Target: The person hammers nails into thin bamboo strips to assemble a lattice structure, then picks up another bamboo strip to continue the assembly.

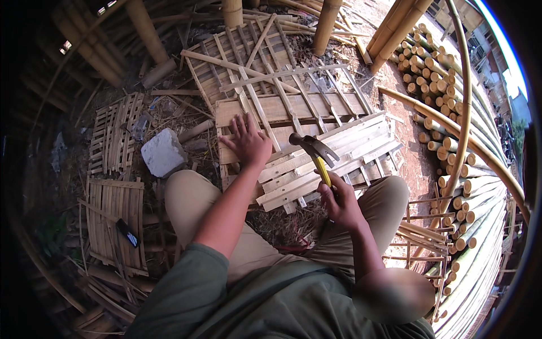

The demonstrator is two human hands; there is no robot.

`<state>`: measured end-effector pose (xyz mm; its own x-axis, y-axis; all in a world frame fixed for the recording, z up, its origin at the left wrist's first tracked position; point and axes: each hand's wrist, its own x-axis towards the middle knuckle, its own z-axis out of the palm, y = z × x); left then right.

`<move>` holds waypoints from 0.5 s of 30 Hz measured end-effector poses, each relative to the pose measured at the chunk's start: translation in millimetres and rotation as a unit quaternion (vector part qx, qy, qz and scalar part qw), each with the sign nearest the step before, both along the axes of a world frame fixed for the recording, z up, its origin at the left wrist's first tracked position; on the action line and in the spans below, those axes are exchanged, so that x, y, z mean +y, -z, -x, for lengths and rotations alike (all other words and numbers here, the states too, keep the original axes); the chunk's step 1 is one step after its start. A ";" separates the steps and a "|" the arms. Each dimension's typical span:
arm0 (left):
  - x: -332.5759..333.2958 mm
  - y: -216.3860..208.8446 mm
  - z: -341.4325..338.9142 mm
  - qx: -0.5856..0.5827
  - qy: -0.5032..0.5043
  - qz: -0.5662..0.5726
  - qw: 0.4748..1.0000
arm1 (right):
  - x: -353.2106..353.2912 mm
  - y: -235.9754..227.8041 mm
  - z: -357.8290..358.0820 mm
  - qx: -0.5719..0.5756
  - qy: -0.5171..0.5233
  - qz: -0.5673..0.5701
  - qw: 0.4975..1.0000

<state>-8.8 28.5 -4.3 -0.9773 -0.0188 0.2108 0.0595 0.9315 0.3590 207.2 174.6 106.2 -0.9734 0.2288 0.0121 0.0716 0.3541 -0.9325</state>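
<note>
Two risks stood out — my left hand, fingers spread flat on the slat panel, lay near where the hammer, gripped in my right hand, might land.

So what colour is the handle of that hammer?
Yellow: the claw hammer's handle, gripped by the right hand, shows in the head view.

The person sits on the ground with knees apart; the left hand lies flat, fingers spread, on a panel of bamboo slats; the right hand grips a hammer by its yellow handle, with the dark head up over the panel; a pale stone block sits near the left knee; more slat mats lie to the left; a big pile of bamboo poles lies on the right.
</note>
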 end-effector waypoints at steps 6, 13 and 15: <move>-0.2 -5.8 -2.0 -0.008 0.003 -0.002 1.000 | 3.5 10.9 -8.0 -0.129 0.002 -0.137 0.982; 0.0 -3.4 -1.3 0.000 0.002 0.006 1.000 | -22.1 18.8 -15.7 -0.084 0.049 -0.181 0.979; 0.8 -3.7 -2.3 0.002 0.003 0.000 1.000 | -25.7 29.1 -21.0 -0.093 0.069 -0.130 0.985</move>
<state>-6.6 29.4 -0.6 -0.9765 -0.0126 0.2151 0.0671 0.9310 0.3587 228.2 148.9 77.2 -0.9239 0.3722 -0.0885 0.2975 0.5535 -0.7779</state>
